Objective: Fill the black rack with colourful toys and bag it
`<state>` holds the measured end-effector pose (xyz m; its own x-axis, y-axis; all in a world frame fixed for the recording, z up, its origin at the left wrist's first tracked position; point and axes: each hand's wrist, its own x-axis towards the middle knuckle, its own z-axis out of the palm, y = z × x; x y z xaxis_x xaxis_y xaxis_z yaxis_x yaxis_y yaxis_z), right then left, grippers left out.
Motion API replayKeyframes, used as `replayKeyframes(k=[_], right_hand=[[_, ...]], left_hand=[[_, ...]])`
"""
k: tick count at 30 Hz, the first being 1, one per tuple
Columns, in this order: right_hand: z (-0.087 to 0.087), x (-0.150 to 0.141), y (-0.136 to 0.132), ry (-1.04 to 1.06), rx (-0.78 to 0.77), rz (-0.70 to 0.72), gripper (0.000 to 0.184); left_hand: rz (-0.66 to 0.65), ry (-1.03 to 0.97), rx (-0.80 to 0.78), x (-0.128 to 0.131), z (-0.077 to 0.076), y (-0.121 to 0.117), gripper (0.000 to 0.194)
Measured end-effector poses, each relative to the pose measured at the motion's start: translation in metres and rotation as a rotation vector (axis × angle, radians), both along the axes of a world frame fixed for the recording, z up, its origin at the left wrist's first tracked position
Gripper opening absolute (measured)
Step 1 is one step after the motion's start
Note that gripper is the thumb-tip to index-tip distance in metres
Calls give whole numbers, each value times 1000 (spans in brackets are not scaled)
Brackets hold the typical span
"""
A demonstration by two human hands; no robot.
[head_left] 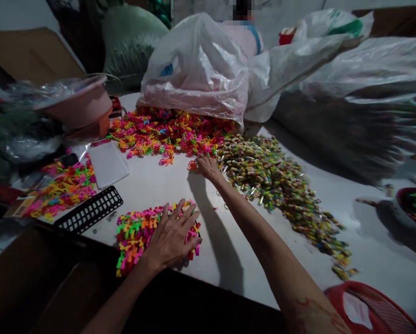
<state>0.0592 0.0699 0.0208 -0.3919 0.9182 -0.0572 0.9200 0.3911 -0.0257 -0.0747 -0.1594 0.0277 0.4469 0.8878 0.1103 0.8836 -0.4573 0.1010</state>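
Observation:
My left hand [173, 236] lies flat with fingers spread on a grid tray filled with small colourful plastic pieces [134, 234] near the table's front edge. My right hand [205, 166] reaches far across the white table [152, 185], its fingers curled at the edge of a big heap of neon plastic pieces [166, 132]. What those fingers hold is too small to make out. Right beside that hand spreads a long pile of small wrapped sweets [273, 181].
An empty black grid tray [89, 208] and another heap of coloured pieces [67, 185] lie at the left. A pink basin [79, 104] stands at the back left, large plastic bags [201, 69] behind the heaps, a red basket [371, 308] at the front right.

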Motion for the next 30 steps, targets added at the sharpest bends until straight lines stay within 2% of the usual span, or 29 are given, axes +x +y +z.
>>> replayKeyframes(k=[3, 7, 12, 17, 19, 21, 25, 27, 30], right_hand=[[-11, -12, 10, -26, 6, 54, 34], [-20, 0, 1, -59, -5, 67, 34], [-28, 11, -26, -64, -5, 67, 34], [-35, 16, -65, -14, -4, 46, 33], [-37, 23, -87, 115, -7, -21, 29], [-41, 35, -111, 333, -48, -117, 20], [-53, 63, -157, 763, -269, -306, 13], [-60, 72, -172, 925, -367, -373, 10], [-67, 74, -183, 1091, -442, -380, 8]], left_hand=[[-10, -8, 5, -1, -2, 0, 53], [-6, -20, 4, -1, -2, 1, 53], [-7, -41, 0, -2, -1, -1, 52], [1, -37, 35, -2, -1, -2, 51], [-1, -32, 44, -2, -1, -2, 51], [-8, -20, 52, -2, -1, -3, 52], [-27, 18, 53, -3, 0, -2, 52], [-30, 26, 49, -3, 1, -2, 52], [-35, 32, 39, -6, 2, -3, 51]])
